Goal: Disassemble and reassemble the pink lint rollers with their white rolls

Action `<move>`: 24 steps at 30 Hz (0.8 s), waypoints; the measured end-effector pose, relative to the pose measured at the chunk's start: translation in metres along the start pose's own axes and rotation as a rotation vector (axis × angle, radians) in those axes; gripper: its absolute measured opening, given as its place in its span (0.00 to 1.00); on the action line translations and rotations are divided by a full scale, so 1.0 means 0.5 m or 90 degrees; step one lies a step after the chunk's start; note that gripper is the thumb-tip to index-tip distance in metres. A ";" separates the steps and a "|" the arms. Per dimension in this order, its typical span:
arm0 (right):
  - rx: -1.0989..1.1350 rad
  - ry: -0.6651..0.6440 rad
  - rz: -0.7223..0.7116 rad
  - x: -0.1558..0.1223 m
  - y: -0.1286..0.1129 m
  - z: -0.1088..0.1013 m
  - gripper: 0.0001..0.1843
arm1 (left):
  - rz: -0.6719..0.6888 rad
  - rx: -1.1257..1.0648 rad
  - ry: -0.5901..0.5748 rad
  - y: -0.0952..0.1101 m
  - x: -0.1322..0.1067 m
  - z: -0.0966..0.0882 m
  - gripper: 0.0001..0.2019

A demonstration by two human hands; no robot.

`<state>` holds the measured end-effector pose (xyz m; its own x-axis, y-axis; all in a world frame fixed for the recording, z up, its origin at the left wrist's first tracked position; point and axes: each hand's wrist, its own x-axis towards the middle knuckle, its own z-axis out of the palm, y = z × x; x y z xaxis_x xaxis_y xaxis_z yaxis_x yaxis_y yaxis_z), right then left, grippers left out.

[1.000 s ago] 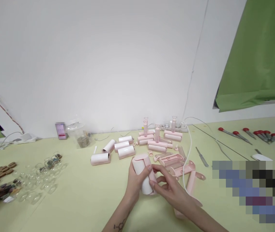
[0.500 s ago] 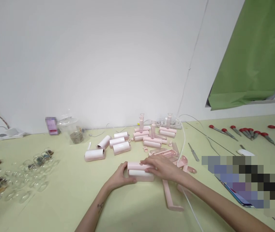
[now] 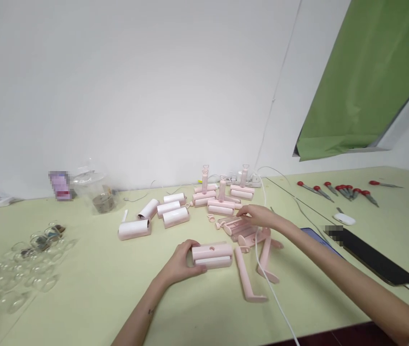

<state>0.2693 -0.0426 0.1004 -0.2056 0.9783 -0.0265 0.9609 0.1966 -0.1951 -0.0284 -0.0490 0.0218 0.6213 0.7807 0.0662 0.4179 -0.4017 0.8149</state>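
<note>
My left hand (image 3: 181, 263) is wrapped around the left end of a pink lint roller (image 3: 212, 254) lying on the table. A white roll shows along the roller's front, and a small round hole sits in its pink top. My right hand (image 3: 258, 216) reaches over a pile of loose pink plastic parts (image 3: 246, 238), its fingers stretched out and fingertips at the pile's back edge. Whether they touch a part is hard to see. Two long pink L-shaped parts, one a pink roller arm (image 3: 245, 276), lie right of the lint roller.
White paper rolls (image 3: 175, 217) lie left of the pile. Pink rollers with upright handles (image 3: 222, 191) stand behind it. A white cable (image 3: 265, 269) crosses the table. Red-handled tools (image 3: 348, 191), a black flat object (image 3: 373, 257) and clear plastic pieces (image 3: 17, 269) lie farther out.
My right hand has left the lint roller and moved back and right to the pile of pink parts. My left hand keeps holding the roller. The camera view has shifted slightly right.
</note>
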 end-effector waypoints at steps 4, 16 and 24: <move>-0.088 -0.102 -0.019 0.052 0.029 0.019 0.06 | 0.002 -0.003 0.004 0.004 -0.001 -0.002 0.24; -0.164 -0.100 -0.062 0.084 -0.005 0.013 0.11 | 0.026 0.004 0.008 0.000 0.001 -0.002 0.24; -0.138 -0.079 -0.077 0.123 -0.052 0.040 0.10 | 0.025 0.008 0.013 0.003 0.000 -0.002 0.24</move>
<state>0.2281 0.0114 0.0845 -0.3296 0.9340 -0.1382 0.9425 0.3341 0.0103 -0.0282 -0.0493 0.0237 0.6237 0.7738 0.1107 0.4010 -0.4383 0.8044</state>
